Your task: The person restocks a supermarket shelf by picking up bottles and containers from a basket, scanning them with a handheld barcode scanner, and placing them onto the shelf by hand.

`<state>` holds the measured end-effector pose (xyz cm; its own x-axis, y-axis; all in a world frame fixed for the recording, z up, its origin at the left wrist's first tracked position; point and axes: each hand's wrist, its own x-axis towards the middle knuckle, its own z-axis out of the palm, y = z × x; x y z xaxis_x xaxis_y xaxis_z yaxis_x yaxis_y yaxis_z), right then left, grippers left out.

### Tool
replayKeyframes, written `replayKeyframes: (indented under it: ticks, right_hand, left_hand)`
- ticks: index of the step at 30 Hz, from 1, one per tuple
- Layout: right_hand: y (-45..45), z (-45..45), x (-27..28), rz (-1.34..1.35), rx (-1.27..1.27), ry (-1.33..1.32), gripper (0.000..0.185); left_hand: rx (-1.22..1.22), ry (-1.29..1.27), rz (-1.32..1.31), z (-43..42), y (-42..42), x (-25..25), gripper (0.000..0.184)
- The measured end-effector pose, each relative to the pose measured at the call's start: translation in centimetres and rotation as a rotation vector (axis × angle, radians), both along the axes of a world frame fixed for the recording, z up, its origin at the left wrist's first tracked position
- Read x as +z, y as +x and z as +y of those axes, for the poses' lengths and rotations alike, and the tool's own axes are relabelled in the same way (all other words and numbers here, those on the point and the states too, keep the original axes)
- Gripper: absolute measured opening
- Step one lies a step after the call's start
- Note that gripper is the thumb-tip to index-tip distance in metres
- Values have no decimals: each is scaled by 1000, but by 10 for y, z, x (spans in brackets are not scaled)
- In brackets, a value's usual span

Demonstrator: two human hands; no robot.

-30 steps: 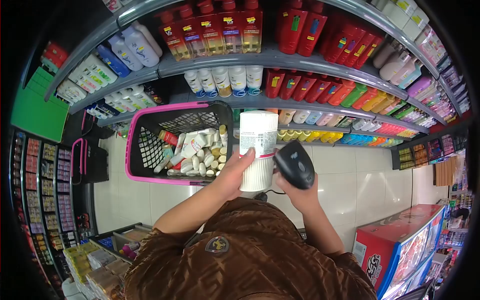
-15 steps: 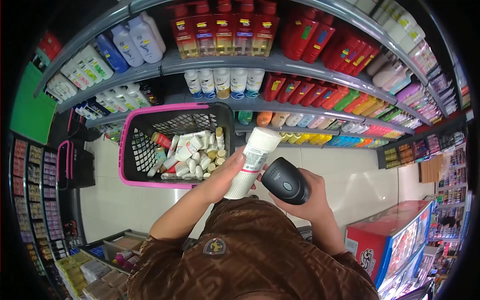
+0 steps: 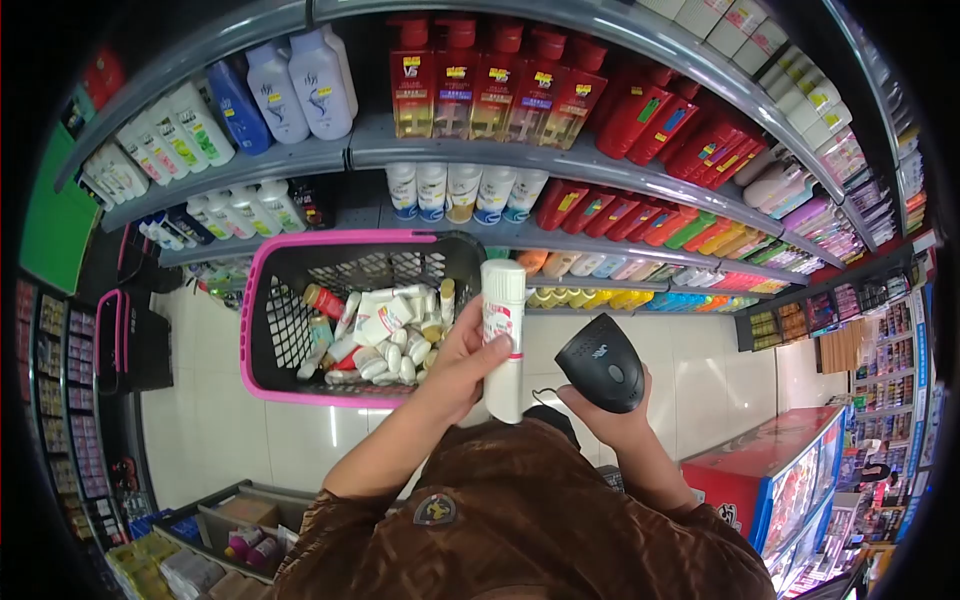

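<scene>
A white cylindrical bottle point(image 3: 503, 390) with a ribbed cap and a pink-and-white label stands nearly upright in my left hand point(image 3: 458, 365), fingers wrapped round it and thumb across its front. To its right, a black handheld barcode scanner point(image 3: 603, 360) rests in my right hand point(image 3: 618, 425), which is closed round its underside. A gap separates scanner and bottle. Left of my hands is a black shopping basket with a pink rim point(image 3: 250, 330). Inside lie many loose white bottles point(image 3: 385, 350), some with gold caps, and a red-and-green one point(image 3: 324, 302).
Ahead, shelves point(image 3: 430, 150) carry red pump bottles point(image 3: 500, 85), lilac bottles point(image 3: 322, 85) and white spray cans point(image 3: 460, 192). A red-topped cabinet point(image 3: 755, 450) stands at right. Boxes point(image 3: 245, 515) are at lower left; more black baskets point(image 3: 135, 340) stand at far left.
The bottle has swung from tilted to nearly upright and turned, showing a different side of its label. The scanner has shifted right, away from it. My view has moved slightly over the shelves.
</scene>
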<state>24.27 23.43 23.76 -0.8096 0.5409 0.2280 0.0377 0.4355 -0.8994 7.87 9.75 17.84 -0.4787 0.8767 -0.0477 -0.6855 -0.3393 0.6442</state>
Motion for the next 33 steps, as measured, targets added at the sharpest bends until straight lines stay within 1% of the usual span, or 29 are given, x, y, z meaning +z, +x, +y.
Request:
replayKeyframes:
  ticks: [1,2,3,5,7,9,10,11,12,14,15,16,17,19,20,21,22,23,24,25,27,28,29,31,33]
  right_hand:
    - [1,0,0,-13,-34,-115,44]
    - [7,7,-19,-81,-34,-188,47]
    - [6,5,-16,-69,-39,-176,47]
    - [-7,8,-5,8,18,-278,52]
    - [-4,28,-14,-110,97,-303,55]
    - [-5,43,-27,-75,42,-287,56]
    - [-6,58,-26,49,101,-223,52]
    - [-2,73,-28,25,92,-248,48]
    - [2,90,-32,64,76,-278,45]
    - [10,126,-33,118,66,-324,42]
    - [17,148,-29,93,75,-239,41]
    - [24,168,-26,65,83,-159,41]
    - [27,189,-27,79,90,-179,41]
    - [28,231,-28,333,120,221,44]
    - [27,250,-23,391,95,428,48]
    - [27,264,-21,406,98,416,48]
    - [27,274,-21,425,116,206,47]
    - [27,282,-21,441,136,-3,46]
    - [29,290,-20,519,125,-52,46]
    - [30,296,-20,536,133,-52,46]
    - [37,307,-20,613,88,-351,49]
    - [42,319,-16,656,95,-156,50]
    - [49,330,-21,664,101,-157,50]
    - [63,346,-40,491,96,-29,47]
    - [74,356,-43,463,78,-25,45]
  left_hand:
    - [26,24,15,4,0,-1,68]
    - [22,36,25,8,0,-1,68]
    - [81,-5,29,13,3,-1,66]
    - [179,-55,90,28,8,2,64]
    - [276,-47,139,44,16,4,72]
    - [317,-38,258,65,21,6,70]
    - [340,-27,315,77,24,9,70]
    - [367,-24,366,91,28,16,70]
    - [372,-16,391,106,30,23,70]
    - [395,21,547,135,40,36,72]
    - [397,15,567,148,41,45,72]
    - [328,-98,718,158,39,54,72]
    - [254,-219,865,169,39,61,72]
    - [256,-267,881,198,43,76,74]
    - [249,-283,945,211,46,87,74]
    - [243,-298,1006,223,47,97,73]
    - [307,-323,1340,234,39,110,70]
    - [326,-309,1370,248,40,130,67]
    - [402,-278,1465,259,36,146,70]
    - [483,-238,1560,273,31,162,72]
    - [618,-177,1518,308,21,202,73]
    - [598,-177,1406,325,17,221,72]
    - [575,-176,1294,342,13,239,70]
    - [605,-131,1332,380,0,271,63]
    - [629,-184,1382,413,-15,292,59]
